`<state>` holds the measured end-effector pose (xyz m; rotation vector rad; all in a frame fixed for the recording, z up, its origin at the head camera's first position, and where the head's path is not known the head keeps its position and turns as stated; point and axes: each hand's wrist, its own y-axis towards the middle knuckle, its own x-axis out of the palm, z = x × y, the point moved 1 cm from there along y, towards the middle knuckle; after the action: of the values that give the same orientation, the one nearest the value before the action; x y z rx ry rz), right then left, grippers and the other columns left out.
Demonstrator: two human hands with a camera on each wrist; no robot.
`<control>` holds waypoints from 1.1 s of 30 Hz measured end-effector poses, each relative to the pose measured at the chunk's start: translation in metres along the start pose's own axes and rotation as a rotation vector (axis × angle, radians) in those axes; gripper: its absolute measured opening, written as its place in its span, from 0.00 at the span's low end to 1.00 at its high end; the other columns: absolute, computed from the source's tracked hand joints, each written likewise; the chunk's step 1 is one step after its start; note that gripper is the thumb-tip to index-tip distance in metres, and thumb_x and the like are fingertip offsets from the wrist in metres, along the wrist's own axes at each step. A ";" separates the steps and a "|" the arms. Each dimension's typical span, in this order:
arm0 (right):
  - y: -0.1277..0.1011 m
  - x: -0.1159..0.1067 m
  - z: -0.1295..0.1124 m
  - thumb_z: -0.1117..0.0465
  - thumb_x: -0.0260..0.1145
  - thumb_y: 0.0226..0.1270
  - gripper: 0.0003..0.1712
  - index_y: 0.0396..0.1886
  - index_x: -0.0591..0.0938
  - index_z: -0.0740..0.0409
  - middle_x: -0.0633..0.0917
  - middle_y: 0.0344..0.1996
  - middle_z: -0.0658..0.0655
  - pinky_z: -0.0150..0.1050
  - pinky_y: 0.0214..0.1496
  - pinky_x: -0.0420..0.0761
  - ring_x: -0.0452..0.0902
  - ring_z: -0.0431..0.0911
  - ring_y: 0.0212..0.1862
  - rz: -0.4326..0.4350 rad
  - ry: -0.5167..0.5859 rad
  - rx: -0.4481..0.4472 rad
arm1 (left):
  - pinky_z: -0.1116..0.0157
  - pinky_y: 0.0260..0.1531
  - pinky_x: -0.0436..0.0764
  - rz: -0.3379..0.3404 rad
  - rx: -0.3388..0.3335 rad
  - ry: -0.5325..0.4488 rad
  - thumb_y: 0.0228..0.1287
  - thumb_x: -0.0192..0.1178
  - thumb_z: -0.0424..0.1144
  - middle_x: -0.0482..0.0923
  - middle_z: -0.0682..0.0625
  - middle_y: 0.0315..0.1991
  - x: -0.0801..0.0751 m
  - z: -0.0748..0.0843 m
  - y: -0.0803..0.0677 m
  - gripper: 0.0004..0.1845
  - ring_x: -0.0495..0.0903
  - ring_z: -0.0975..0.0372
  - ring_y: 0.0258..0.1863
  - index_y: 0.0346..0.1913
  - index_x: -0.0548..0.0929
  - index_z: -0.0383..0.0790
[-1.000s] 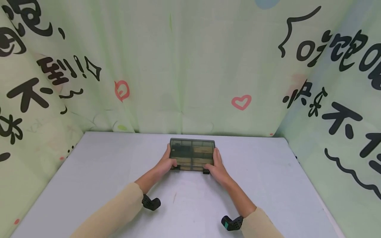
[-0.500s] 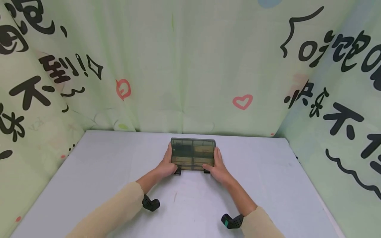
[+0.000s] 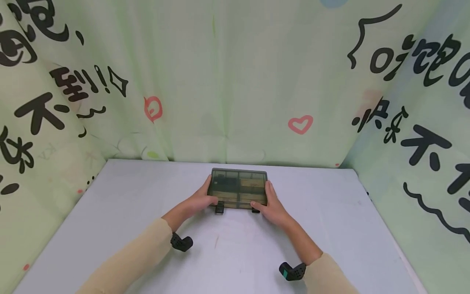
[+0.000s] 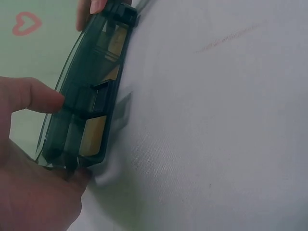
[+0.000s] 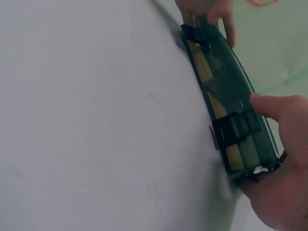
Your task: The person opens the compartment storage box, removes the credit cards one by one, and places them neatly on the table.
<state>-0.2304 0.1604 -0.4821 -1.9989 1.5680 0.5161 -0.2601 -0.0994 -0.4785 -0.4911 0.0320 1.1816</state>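
A translucent dark plastic compartment box (image 3: 238, 188) lies near the far edge of the table, its lid down. Pale tan pieces show through its walls. My left hand (image 3: 196, 203) grips the left end, thumb at the front corner beside a black latch (image 3: 219, 208) that sticks out toward me. At the other end, my right hand (image 3: 274, 209) holds the box with its thumb on the front edge, above a second latch (image 3: 255, 210). In the left wrist view, the thumb presses the lid side of the box (image 4: 77, 103). Fingers under the ends are partly hidden.
The white tabletop (image 3: 227, 257) stretches in front of the box and to both sides. A pale green printed curtain (image 3: 227, 81) hangs behind the table and along both sides. Black cameras (image 3: 182, 242) sit at the wrists.
The left latch, earlier mostly covered by my left thumb, now sticks out in plain sight. My left thumb has shifted beside it. My right hand keeps its hold, and the box stays nearly in place.
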 end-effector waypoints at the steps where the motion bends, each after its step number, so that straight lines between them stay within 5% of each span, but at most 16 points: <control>1: 0.000 -0.003 0.001 0.48 0.62 0.68 0.57 0.77 0.33 0.57 0.34 0.78 0.60 0.60 0.78 0.42 0.28 0.56 0.79 0.000 -0.014 -0.011 | 0.39 0.72 0.51 0.006 0.010 0.001 0.57 0.57 0.32 0.33 0.46 0.80 -0.001 0.000 0.000 0.55 0.39 0.49 0.78 0.77 0.30 0.55; 6: -0.003 -0.013 0.010 0.51 0.68 0.63 0.57 0.79 0.41 0.56 0.44 0.78 0.61 0.60 0.77 0.52 0.39 0.59 0.78 0.004 -0.052 -0.050 | 0.46 0.75 0.48 0.018 0.057 -0.038 0.56 0.60 0.29 0.38 0.44 0.79 -0.004 -0.003 0.000 0.55 0.41 0.50 0.78 0.78 0.33 0.47; 15: -0.012 -0.024 0.016 0.59 0.67 0.65 0.48 0.78 0.50 0.57 0.52 0.77 0.63 0.54 0.73 0.63 0.47 0.60 0.77 0.029 -0.046 -0.132 | 0.52 0.73 0.58 0.043 0.109 -0.026 0.57 0.62 0.25 0.48 0.41 0.78 -0.007 -0.008 -0.004 0.49 0.49 0.51 0.77 0.77 0.46 0.37; 23: -0.010 -0.026 0.014 0.58 0.67 0.65 0.45 0.77 0.56 0.52 0.58 0.75 0.62 0.53 0.71 0.68 0.56 0.61 0.74 0.075 -0.052 -0.089 | 0.52 0.72 0.60 0.045 0.100 -0.011 0.57 0.65 0.27 0.49 0.42 0.77 -0.009 -0.009 -0.003 0.49 0.50 0.52 0.77 0.77 0.47 0.39; 33: -0.012 -0.040 0.000 0.55 0.66 0.66 0.36 0.71 0.67 0.58 0.69 0.70 0.61 0.53 0.68 0.71 0.62 0.57 0.72 0.153 -0.022 -0.111 | 0.51 0.73 0.58 0.067 0.122 -0.013 0.59 0.67 0.34 0.54 0.45 0.77 -0.010 -0.010 -0.003 0.46 0.52 0.51 0.77 0.76 0.54 0.44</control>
<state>-0.2290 0.1930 -0.4564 -1.9565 1.7212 0.6964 -0.2593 -0.1130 -0.4832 -0.3775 0.1096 1.2405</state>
